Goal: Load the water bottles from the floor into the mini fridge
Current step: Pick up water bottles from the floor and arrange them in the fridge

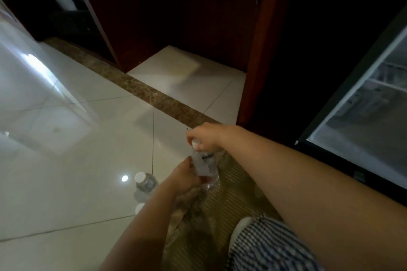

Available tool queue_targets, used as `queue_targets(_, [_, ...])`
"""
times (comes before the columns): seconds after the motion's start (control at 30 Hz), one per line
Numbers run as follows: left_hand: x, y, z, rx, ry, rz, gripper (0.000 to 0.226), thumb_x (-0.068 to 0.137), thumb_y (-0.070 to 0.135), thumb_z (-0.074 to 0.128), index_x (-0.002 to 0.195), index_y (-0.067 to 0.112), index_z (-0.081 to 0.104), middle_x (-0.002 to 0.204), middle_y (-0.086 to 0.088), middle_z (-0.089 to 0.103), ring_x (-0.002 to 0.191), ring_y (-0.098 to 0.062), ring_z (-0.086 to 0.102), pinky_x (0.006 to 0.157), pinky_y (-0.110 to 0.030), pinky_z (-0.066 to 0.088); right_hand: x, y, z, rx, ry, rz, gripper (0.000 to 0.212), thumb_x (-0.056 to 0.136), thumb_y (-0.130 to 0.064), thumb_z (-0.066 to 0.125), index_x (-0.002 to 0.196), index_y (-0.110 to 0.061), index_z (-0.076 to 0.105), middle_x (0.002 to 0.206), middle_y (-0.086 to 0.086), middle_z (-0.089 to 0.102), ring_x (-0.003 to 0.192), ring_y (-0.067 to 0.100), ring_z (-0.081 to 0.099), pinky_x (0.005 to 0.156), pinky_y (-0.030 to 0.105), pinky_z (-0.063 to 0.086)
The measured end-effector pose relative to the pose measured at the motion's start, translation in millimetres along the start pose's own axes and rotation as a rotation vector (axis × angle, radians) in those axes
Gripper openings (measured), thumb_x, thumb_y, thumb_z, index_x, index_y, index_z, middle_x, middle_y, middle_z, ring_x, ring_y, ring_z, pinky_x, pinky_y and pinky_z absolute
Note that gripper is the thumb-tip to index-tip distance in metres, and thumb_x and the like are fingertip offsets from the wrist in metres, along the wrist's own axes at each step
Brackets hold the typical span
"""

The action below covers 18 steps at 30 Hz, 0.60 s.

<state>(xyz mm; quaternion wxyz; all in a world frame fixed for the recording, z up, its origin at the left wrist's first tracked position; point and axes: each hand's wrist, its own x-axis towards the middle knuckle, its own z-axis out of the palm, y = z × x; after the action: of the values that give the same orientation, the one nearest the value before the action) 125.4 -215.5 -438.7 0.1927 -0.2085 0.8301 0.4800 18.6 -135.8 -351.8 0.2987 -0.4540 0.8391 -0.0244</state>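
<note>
hands: right hand [203, 136] pinches cap, left hand [184, 179] grips base of water bottle [204, 166] above floor [66, 182]; mini fridge [363, 103] at right | risk: cap-only hold may slip in handover; left forearm may topple standing bottles [144, 181]

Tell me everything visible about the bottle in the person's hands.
The bottle is small, clear plastic, with a white cap and a white label with dark print. It is nearly upright, top leaning left. The right hand grips its neck at the cap; the left hand grips its lower body. Its base is over a striped mat; contact there cannot be told.
</note>
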Motion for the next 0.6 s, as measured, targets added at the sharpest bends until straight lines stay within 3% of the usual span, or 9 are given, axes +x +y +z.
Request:
queue_targets(0.1, [-3.2, 28.0, 5.9, -0.08, -0.007, 0.086, 0.079, 0.06, 0.044, 0.077, 0.129, 0.019, 0.047, 0.117, -0.001, 0.06, 0.106, -0.016, 0.061, 0.095, -0.04, 0.052, -27.7, 6.1, -26.6, -0.029, 0.041, -0.016, 0.02, 0.095, -0.016, 0.044, 0.113, -0.019, 0.053, 0.105, 0.003, 0.053, 0.091, 0.022, 0.052, 0.066, 0.03, 0.044])
queue_targets(0.2, [-2.4, 57.3, 16.2, -0.106, 0.025, 0.173, 0.045, 0.069, 0.032, 0.077, 0.11, 0.02, 0.061, 0.105, -0.003, 0.066, 0.098, -0.018, 0.066, 0.089, -0.039, 0.055, -65.9, 18.6, -51.6, -0.027, 0.1, -0.012, 0.017, 0.095, -0.019, 0.044, 0.108, -0.018, 0.053, 0.097, 0.0, 0.051, 0.08, 0.018, 0.049, 0.059, 0.027, 0.038])
queue_targets(0.27, [-5.3, 80.3, 23.6, -0.109, 0.091, 0.219, 0.03, 0.073, 0.027, 0.077, 0.099, 0.027, 0.061, 0.099, 0.002, 0.066, 0.092, -0.012, 0.065, 0.081, -0.028, 0.056, -95.0, 29.9, -64.7, -0.028, 0.141, -0.001, 0.021, 0.096, -0.022, 0.044, 0.113, -0.017, 0.054, 0.094, -0.003, 0.048, 0.083, 0.017, 0.047, 0.06, 0.028, 0.034])
queue_targets(0.37, [-12.9, 113.4, 37.6, -0.212, 0.09, 0.251, 0.045, 0.07, 0.024, 0.08, 0.108, 0.021, 0.058, 0.095, 0.007, 0.067, 0.081, -0.002, 0.066, 0.063, -0.012, 0.05, -138.3, 47.2, -78.1, 0.019, 0.23, 0.011, 0.017, 0.097, -0.024, 0.043, 0.109, -0.017, 0.053, 0.087, -0.007, 0.047, 0.086, 0.018, 0.047, 0.066, 0.03, 0.034])
queue_targets(0.5, [-25.2, 166.7, 58.0, -0.177, 0.129, 0.344, 0.035, 0.068, 0.027, 0.082, 0.094, 0.027, 0.059, 0.081, 0.014, 0.065, 0.073, 0.005, 0.062, 0.057, -0.007, 0.045, -194.7, 73.1, -84.7, 0.176, 0.41, 0.04, 0.021, 0.095, -0.027, 0.049, 0.115, -0.021, 0.053, 0.102, -0.003, 0.052, 0.095, 0.017, 0.051, 0.076, 0.03, 0.039])
queue_targets(0.6, [-32.0, 208.0, 75.2, -0.121, 0.051, 0.433, 0.025, 0.069, 0.023, 0.081, 0.075, 0.025, 0.057, 0.066, 0.013, 0.061, 0.057, 0.009, 0.059, 0.049, -0.003, 0.04, -230.9, 94.1, -83.9, 0.335, 0.57, 0.078, 0.026, 0.091, -0.03, 0.056, 0.116, -0.022, 0.055, 0.108, -0.001, 0.059, 0.095, 0.016, 0.056, 0.077, 0.027, 0.043])
